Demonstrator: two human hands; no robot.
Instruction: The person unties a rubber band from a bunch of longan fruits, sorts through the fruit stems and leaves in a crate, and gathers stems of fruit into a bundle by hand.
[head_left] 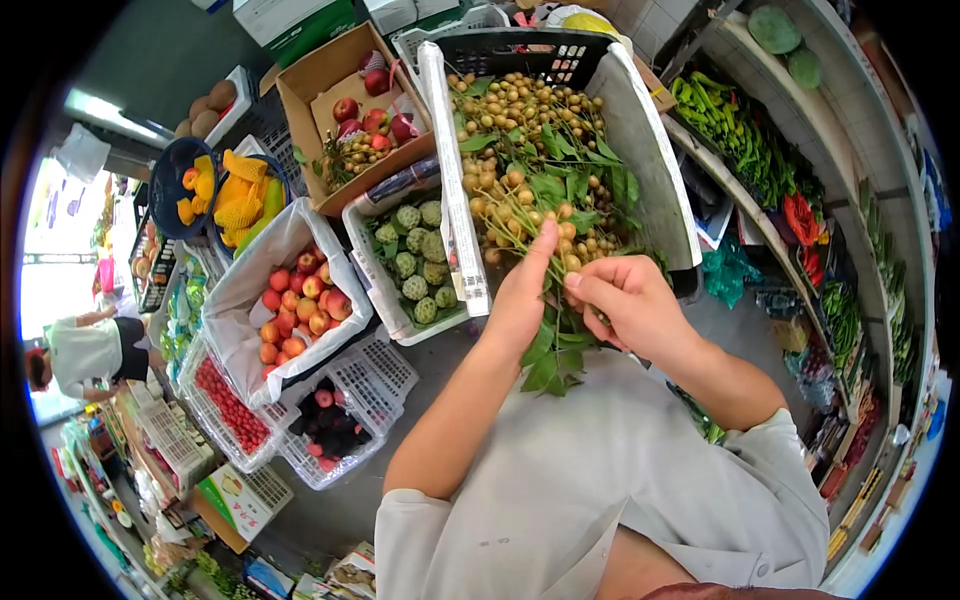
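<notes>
A bunch of small round tan fruits on stems (515, 205) hangs over the near edge of a big crate (455, 180) full of the same fruit, with green leaves (548, 362) dangling below. My left hand (525, 285) is wrapped round its stems, thumb pointing up. My right hand (628, 298) pinches at the bunch just to the right, thumb and forefinger together by one fruit. Both hands are close together, in front of my shirt. More tan fruits (540, 105) with leaves among them lie in the crate.
Left of the crate are a basket of green knobbly fruits (415, 262), a box of red fruits (345, 108), a lined crate of peaches (310, 300) and a basket of red berries (228, 405). Vegetable shelves (740, 130) stand right. A person (85, 355) is far left.
</notes>
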